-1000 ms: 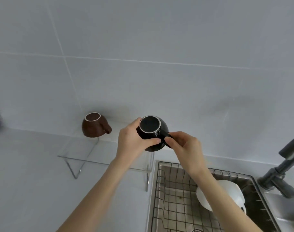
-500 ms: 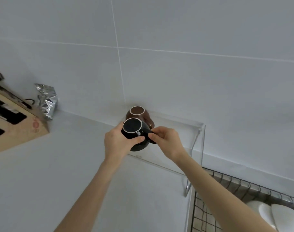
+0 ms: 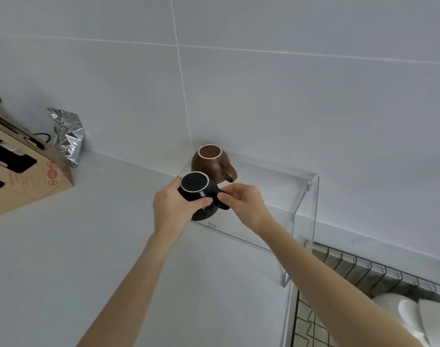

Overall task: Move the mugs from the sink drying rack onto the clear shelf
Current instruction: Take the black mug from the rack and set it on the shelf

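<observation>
A black mug [image 3: 197, 190] is upside down at the front left corner of the clear shelf [image 3: 276, 196]; whether it touches the shelf I cannot tell. My left hand [image 3: 173, 205] wraps its body from the left. My right hand [image 3: 241, 202] pinches its handle from the right. A brown mug [image 3: 211, 164] stands upside down on the shelf just behind the black one, its handle pointing right. The wire drying rack [image 3: 351, 274] sits in the sink at the lower right.
White dishes [image 3: 414, 319] lie in the rack. A cardboard box [image 3: 21, 171] and a crumpled silver foil bag [image 3: 68, 139] stand on the counter at the left against the tiled wall. The right part of the shelf is bare.
Both hands carried the black mug from above the rack leftward to the shelf's front left corner, in front of the brown mug. The view swung left with them.
</observation>
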A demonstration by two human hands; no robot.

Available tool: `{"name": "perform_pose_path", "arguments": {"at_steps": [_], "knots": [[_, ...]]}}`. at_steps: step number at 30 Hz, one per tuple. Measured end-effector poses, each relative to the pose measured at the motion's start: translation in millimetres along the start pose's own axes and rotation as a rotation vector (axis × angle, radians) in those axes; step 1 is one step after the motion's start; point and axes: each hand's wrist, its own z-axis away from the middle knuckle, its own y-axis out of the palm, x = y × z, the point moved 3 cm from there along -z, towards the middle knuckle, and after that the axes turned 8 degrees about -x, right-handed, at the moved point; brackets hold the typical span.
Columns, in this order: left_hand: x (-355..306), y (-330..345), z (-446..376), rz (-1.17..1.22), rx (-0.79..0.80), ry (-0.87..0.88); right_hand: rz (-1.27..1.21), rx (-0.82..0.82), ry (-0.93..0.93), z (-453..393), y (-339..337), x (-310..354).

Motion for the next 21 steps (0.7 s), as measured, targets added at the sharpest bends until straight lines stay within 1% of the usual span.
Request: {"name": "perform_pose_path", "arguments": {"at_steps": [13,18,21], "knots": [[2,3,0,-0.004,0.011,-0.006,0.015,-0.011,-0.009,0,2,-3],[4,9,-3,-0.04,0.025,-0.019,0.146,0.042,-0.011,2,-1,4],[6,14,-4,-0.108,0.042,-0.052,0.19,0.062,-0.006,5,-13,14]]}}
